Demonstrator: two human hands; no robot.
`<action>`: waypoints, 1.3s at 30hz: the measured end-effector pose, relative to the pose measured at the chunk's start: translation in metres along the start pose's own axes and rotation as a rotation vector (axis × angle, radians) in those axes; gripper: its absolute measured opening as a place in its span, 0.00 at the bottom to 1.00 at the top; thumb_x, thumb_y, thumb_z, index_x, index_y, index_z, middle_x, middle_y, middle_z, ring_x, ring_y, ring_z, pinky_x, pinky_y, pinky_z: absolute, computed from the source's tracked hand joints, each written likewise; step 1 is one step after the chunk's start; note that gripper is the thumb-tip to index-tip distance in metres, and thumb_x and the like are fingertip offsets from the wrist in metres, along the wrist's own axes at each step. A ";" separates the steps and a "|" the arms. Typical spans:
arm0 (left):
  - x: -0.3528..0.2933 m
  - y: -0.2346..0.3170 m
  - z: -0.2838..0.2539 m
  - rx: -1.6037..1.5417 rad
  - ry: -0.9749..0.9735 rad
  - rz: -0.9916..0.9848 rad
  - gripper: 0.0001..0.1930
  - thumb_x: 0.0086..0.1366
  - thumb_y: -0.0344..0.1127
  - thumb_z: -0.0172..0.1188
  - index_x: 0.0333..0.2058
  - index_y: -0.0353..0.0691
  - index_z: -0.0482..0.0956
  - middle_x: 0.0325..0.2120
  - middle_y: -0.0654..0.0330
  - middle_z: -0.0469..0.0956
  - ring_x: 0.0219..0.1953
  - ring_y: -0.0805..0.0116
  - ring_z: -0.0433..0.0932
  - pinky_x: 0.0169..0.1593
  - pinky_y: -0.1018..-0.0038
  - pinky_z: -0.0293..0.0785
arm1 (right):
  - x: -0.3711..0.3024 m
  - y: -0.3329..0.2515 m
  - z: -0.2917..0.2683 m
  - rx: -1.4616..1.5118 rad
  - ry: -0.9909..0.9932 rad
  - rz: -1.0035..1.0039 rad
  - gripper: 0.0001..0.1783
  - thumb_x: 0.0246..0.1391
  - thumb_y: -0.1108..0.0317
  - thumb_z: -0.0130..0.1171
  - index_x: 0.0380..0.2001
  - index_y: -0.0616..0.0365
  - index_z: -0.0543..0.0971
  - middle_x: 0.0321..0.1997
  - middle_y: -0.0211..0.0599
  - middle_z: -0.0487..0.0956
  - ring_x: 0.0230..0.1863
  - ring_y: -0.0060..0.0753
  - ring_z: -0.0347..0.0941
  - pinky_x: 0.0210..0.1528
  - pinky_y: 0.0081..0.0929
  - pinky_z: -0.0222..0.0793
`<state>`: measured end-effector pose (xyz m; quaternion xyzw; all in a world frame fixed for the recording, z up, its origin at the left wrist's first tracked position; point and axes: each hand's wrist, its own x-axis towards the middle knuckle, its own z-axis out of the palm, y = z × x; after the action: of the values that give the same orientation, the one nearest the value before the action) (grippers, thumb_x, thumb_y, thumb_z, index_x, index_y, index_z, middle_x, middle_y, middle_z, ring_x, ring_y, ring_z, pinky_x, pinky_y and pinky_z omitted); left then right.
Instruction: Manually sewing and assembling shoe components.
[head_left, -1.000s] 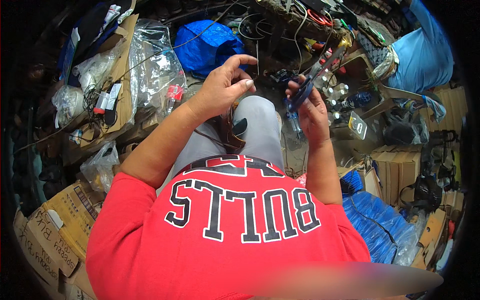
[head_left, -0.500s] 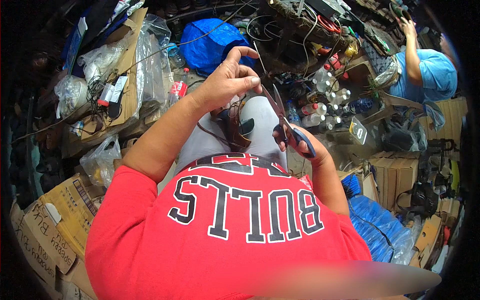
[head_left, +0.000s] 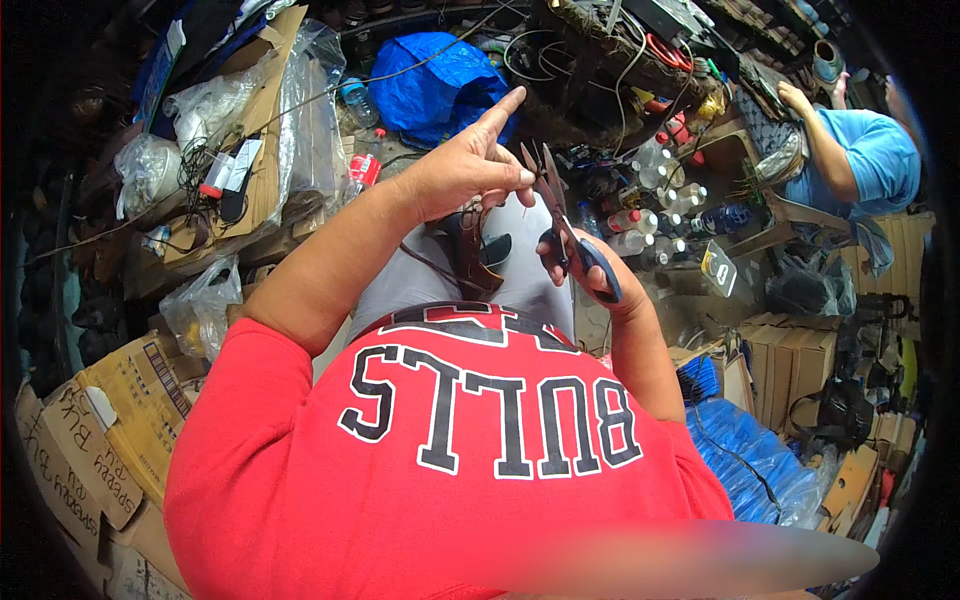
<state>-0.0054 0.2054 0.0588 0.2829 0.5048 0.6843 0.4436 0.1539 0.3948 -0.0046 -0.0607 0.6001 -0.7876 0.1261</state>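
My right hand (head_left: 592, 268) grips a pair of scissors (head_left: 556, 205) by dark blue handles, the blades pointing up and slightly apart. Close to the blades, my left hand (head_left: 468, 170) has its thumb pressed to the curled fingers while the index finger stretches out. Whatever it pinches is too fine to make out; a thin strand seems to hang below the fingertips. Between my knees, in grey trousers, rests a brown shoe (head_left: 477, 262) with a dark opening, partly hidden beneath my left hand. A thin dark cord curves beside it on my lap.
A blue plastic bag (head_left: 430, 85) lies ahead. Several bottles (head_left: 655, 215) stand to the right; beyond them sits a person in a blue shirt (head_left: 860, 155). Cardboard and clear plastic (head_left: 290, 130) are piled left. A cardboard box (head_left: 140, 410) and blue sheeting (head_left: 750, 450) flank me.
My left index finger has straightened from a bent hook, and a thin light line beside it no longer shows. The scissor blades have drawn closer together. The other person's arm has lowered.
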 end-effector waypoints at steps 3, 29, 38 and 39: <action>0.002 0.000 -0.002 -0.065 -0.049 0.003 0.43 0.56 0.29 0.59 0.64 0.45 0.40 0.23 0.53 0.78 0.15 0.83 0.67 0.20 0.89 0.61 | 0.000 0.000 0.000 -0.006 0.000 -0.002 0.48 0.31 0.29 0.62 0.42 0.64 0.73 0.24 0.26 0.71 0.28 0.16 0.66 0.32 0.13 0.59; 0.018 -0.018 -0.001 -0.262 -0.209 -0.129 0.19 0.59 0.28 0.56 0.50 0.36 0.70 0.29 0.59 0.77 0.24 0.83 0.71 0.22 0.90 0.61 | 0.002 0.005 0.006 0.233 -0.074 -0.056 0.52 0.28 0.24 0.57 0.43 0.64 0.72 0.28 0.26 0.68 0.29 0.19 0.62 0.30 0.16 0.54; 0.018 -0.032 0.005 0.035 -0.072 -0.051 0.09 0.61 0.33 0.56 0.39 0.38 0.74 0.23 0.63 0.75 0.19 0.85 0.66 0.21 0.89 0.60 | 0.000 0.010 0.011 0.310 0.012 -0.095 0.53 0.26 0.26 0.60 0.45 0.62 0.70 0.32 0.26 0.69 0.30 0.19 0.62 0.31 0.16 0.54; 0.018 -0.034 0.008 0.010 -0.046 -0.029 0.08 0.61 0.33 0.56 0.38 0.38 0.75 0.22 0.64 0.75 0.18 0.85 0.66 0.21 0.89 0.60 | 0.000 0.011 0.012 0.323 0.034 -0.087 0.53 0.26 0.26 0.60 0.45 0.63 0.70 0.33 0.25 0.69 0.30 0.19 0.61 0.31 0.16 0.54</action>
<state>0.0045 0.2283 0.0283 0.2934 0.5021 0.6686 0.4635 0.1585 0.3805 -0.0121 -0.0520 0.4646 -0.8794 0.0897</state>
